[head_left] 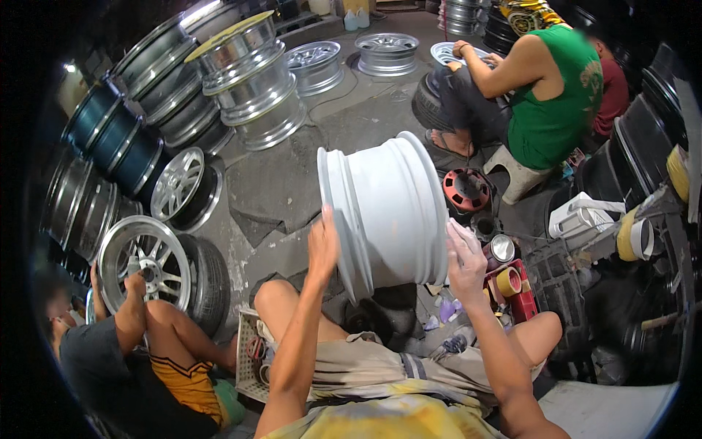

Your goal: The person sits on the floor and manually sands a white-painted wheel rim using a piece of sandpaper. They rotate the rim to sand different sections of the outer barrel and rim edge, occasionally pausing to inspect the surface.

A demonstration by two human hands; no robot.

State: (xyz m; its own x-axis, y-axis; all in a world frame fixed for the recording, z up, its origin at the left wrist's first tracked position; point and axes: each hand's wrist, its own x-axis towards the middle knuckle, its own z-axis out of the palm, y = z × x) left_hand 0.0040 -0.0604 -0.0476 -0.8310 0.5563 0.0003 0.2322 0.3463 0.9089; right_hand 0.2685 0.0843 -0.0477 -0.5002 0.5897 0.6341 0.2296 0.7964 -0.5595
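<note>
A pale grey wheel rim (pixel 391 212) is held up on its side before me, its barrel facing me. My left hand (pixel 324 247) is closed on its left flange, with the thumb up along the edge. On the opposite flange, my right hand (pixel 466 256) grips with bent fingers that look dusty with pale powder. The rim's spoked face is hidden from this view. Below it are my bent legs, and whether the rim touches what lies under it cannot be made out.
At left, a co-worker holds a tool against a spoked rim (pixel 121 252) beside a tyre (pixel 208 282). Another in green sits on a stool (pixel 512 179). Stacked rims (pixel 252 99) stand behind. Close by are a basket (pixel 248 366), a red tray (pixel 528 296) with tape, and an open can (pixel 501 249).
</note>
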